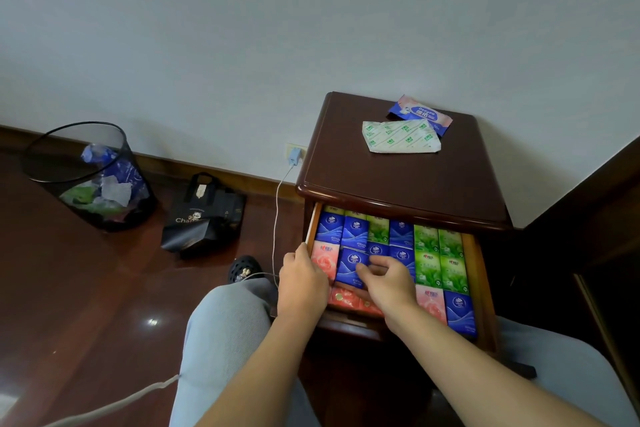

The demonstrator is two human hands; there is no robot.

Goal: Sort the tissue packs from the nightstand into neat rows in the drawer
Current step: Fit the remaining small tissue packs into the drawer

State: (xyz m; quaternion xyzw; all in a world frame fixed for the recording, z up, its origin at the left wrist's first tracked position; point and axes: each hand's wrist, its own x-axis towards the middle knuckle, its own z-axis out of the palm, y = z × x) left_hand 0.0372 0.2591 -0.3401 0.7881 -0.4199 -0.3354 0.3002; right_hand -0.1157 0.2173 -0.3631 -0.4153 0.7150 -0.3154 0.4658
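Settling a blue tissue pack (352, 265) into the near-left part of the drawer (471, 263), that's the step in hand, and the job looks close to finished. The left hand (302, 282) sits at the drawer's left edge, its fingers curled down beside a pink pack (325, 256); whether they actually grip anything, I can't tell. The right hand (389, 282) reaches across, fingers bent and pinching the blue pack's right side. That pack sits slightly askew against its neighbours, glossy wrapper with a white logo. Around it the rows read well: blue packs at the far left, green packs (438, 262) lined up on the right, orange-red packs (348, 299) showing low at the near edge. Next move, by my reading, is nudging the blue one square and pressing it level. On the nightstand (363, 170) surface two larger flat packets remain, a white-and-green packet (400, 136) and a blue-and-pink packet (420, 113) at the far right.
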